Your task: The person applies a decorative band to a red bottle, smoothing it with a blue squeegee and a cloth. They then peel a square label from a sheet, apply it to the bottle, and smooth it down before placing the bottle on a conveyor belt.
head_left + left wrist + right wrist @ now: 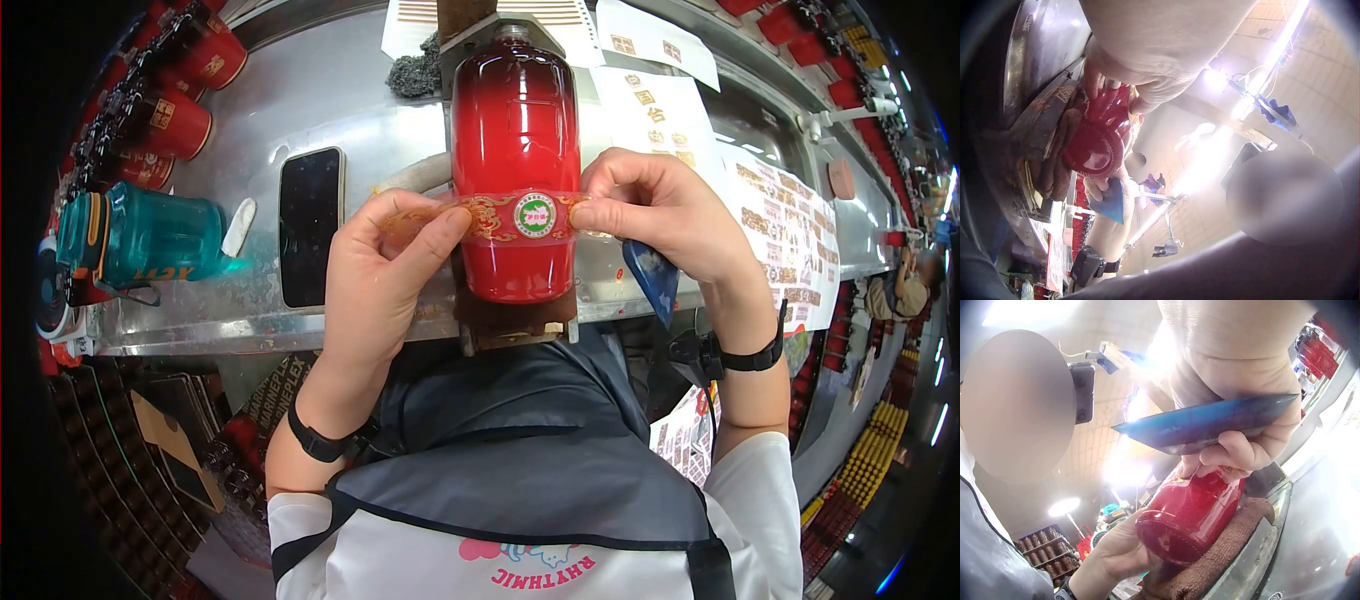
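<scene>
A glossy red bottle [515, 125], darker toward its neck, lies on its side on a cloth-covered rest [1232, 544], base toward the person. Across its lower body runs a clear label strip [490, 217] with gold patterns and a round green-and-white emblem. The left hand [372, 270] pinches the strip's left end between thumb and fingers, at the bottle's side. At the opposite side the right hand [685, 215] pinches the other end. Tucked in the right hand's curled lower fingers is a blue scraper [1210, 424], its blade [655, 285] hanging below that hand.
A black phone [312, 228], a teal drinking jug [150, 238] and a white piece [238, 228] lie on the metal table's left side. Dark steel wool [415, 75] sits behind. Printed label sheets [780, 235] cover the right side. Several red bottles [180, 120] line the back left.
</scene>
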### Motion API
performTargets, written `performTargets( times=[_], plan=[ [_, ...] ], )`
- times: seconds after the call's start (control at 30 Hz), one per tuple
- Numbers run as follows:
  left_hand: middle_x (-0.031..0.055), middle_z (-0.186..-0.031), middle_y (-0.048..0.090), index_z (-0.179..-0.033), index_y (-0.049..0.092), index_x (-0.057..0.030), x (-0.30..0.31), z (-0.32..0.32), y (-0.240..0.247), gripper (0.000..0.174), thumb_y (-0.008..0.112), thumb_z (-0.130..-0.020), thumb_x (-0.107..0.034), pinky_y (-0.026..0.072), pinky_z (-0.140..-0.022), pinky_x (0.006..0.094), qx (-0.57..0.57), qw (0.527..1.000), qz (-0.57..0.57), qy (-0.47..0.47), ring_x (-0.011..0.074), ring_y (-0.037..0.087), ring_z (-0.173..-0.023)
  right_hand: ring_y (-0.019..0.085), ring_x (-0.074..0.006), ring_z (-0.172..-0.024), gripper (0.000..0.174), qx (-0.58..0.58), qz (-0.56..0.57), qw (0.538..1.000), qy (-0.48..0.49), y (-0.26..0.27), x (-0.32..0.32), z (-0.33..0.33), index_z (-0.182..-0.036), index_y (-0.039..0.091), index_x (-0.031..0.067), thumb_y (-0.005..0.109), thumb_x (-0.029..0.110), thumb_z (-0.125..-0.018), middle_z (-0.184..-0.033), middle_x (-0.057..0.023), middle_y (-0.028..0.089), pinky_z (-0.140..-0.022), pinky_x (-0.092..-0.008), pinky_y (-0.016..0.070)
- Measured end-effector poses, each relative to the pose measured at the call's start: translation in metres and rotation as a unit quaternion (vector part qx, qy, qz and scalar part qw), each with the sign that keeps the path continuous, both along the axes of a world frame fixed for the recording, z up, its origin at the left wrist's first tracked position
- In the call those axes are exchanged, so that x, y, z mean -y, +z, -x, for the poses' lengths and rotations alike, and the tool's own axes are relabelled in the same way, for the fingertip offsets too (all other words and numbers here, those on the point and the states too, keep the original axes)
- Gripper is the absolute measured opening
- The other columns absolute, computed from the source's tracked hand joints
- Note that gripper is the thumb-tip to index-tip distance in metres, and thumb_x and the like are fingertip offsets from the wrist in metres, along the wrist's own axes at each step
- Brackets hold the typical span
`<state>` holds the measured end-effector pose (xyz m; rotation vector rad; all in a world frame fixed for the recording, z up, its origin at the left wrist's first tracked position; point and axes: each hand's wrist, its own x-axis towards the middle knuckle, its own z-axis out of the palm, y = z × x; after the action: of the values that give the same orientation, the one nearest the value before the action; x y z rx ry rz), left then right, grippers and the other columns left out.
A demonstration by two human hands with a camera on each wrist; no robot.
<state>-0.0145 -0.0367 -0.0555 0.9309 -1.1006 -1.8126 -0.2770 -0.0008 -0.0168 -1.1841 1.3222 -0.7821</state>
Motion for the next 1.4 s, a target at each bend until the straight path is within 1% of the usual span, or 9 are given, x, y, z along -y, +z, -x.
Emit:
performTargets(
  times=[0.13, 0.23, 0.3, 0.33, 0.43, 0.57, 0.83, 0.9, 1.4],
  plan=[
    [0.0049, -0.100, 0.071, -0.109, 0.064, -0.0016, 0.002, 0.003, 0.000, 0.017, 0.070, -0.093, -0.002, 0.0502, -0.081, 0.0206, -0.016, 1.000, -0.015, 0.000, 0.0078, 0.065, -0.090, 0.043, 0.0014, -0.057, 0.024, -0.015, 0.003, 1.000, -0.004, 0.000, 0.000, -0.001, -0.077, 0.067, 0.0076, 0.080, 0.024, -0.088, -0.065, 0.0071, 0.059, -0.051, -0.0180, 0.0294],
    [0.0089, -0.113, 0.068, -0.121, 0.060, -0.0002, 0.006, 0.002, -0.002, 0.026, 0.066, -0.096, -0.003, 0.0503, -0.087, 0.0229, -0.039, 0.998, -0.043, -0.014, 0.0104, 0.064, -0.099, 0.043, 0.0013, -0.055, 0.024, -0.014, 0.011, 1.000, -0.010, -0.001, -0.001, -0.002, -0.076, 0.068, 0.0072, 0.080, 0.025, -0.088, -0.063, 0.0072, 0.058, -0.049, -0.0188, 0.0287],
    [0.0133, -0.130, 0.061, -0.135, 0.052, 0.0019, 0.012, -0.002, -0.006, 0.038, 0.063, -0.098, -0.006, 0.0477, -0.098, 0.0278, -0.005, 0.997, -0.061, 0.043, 0.0145, 0.060, -0.115, 0.042, 0.0010, -0.053, 0.025, -0.045, -0.007, 0.999, -0.008, 0.005, -0.001, -0.003, -0.076, 0.069, 0.0057, 0.079, 0.025, -0.087, -0.061, 0.0063, 0.058, -0.047, -0.0198, 0.0278],
    [0.0133, -0.130, 0.061, -0.135, 0.052, 0.0019, 0.016, -0.003, -0.004, 0.038, 0.063, -0.098, -0.006, 0.0477, -0.098, 0.0278, -0.003, 0.998, -0.058, 0.038, 0.0145, 0.060, -0.115, 0.042, 0.0010, -0.053, 0.025, -0.043, -0.005, 0.999, -0.013, 0.005, -0.001, -0.002, -0.076, 0.069, 0.0057, 0.079, 0.025, -0.087, -0.061, 0.0063, 0.058, -0.047, -0.0198, 0.0278],
    [0.0173, -0.143, 0.052, -0.149, 0.037, 0.0054, 0.021, 0.000, 0.013, 0.060, 0.064, -0.099, -0.013, 0.0360, -0.113, 0.0331, 0.119, 0.986, 0.114, 0.002, 0.0215, 0.048, -0.134, 0.046, -0.0001, -0.053, 0.026, -0.109, -0.012, 0.994, -0.003, 0.012, 0.000, -0.003, -0.077, 0.069, 0.0031, 0.079, 0.025, -0.087, -0.062, 0.0029, 0.062, -0.047, -0.0203, 0.0313],
    [0.0206, -0.142, 0.051, -0.151, 0.026, 0.0112, 0.011, 0.027, 0.021, 0.079, 0.072, -0.095, -0.020, 0.0354, -0.114, 0.0359, 0.081, 0.985, 0.133, -0.068, 0.0232, 0.048, -0.134, 0.047, 0.0022, -0.060, 0.017, -0.096, -0.019, 0.995, 0.018, 0.017, 0.000, -0.004, -0.086, 0.068, 0.0051, 0.077, 0.018, -0.089, -0.068, 0.0060, 0.061, -0.052, -0.0175, 0.0337],
    [0.0185, -0.140, 0.053, -0.151, 0.029, 0.0088, 0.013, 0.031, 0.029, 0.079, 0.076, -0.091, -0.015, 0.0428, -0.109, 0.0349, 0.086, 0.985, 0.109, -0.101, 0.0220, 0.055, -0.127, 0.055, 0.0013, -0.067, 0.015, 0.007, -0.014, 1.000, 0.001, 0.006, -0.003, 0.000, -0.087, 0.069, 0.0046, 0.076, 0.018, -0.091, -0.076, 0.0025, 0.069, -0.058, -0.0159, 0.0394],
    [0.0174, -0.139, 0.054, -0.151, 0.030, 0.0071, 0.013, 0.031, 0.028, 0.077, 0.074, -0.091, -0.012, 0.0452, -0.107, 0.0338, 0.074, 0.988, 0.089, -0.098, 0.0211, 0.056, -0.126, 0.064, -0.0063, -0.078, 0.022, 0.060, -0.015, 0.998, -0.010, 0.003, -0.004, 0.001, -0.085, 0.071, 0.0003, 0.078, 0.021, -0.089, -0.082, -0.0024, 0.070, -0.071, -0.0215, 0.0510],
    [0.0161, -0.142, 0.052, -0.153, 0.026, 0.0062, 0.014, 0.028, 0.021, 0.073, 0.068, -0.094, -0.005, 0.0452, -0.108, 0.0337, 0.029, 0.992, 0.068, -0.105, 0.0201, 0.055, -0.127, 0.065, -0.0073, -0.078, 0.022, 0.082, 0.001, 0.996, -0.019, -0.001, -0.006, -0.002, -0.084, 0.070, -0.0002, 0.077, 0.019, -0.089, -0.080, -0.0023, 0.069, -0.072, -0.0222, 0.0523]
  ],
)
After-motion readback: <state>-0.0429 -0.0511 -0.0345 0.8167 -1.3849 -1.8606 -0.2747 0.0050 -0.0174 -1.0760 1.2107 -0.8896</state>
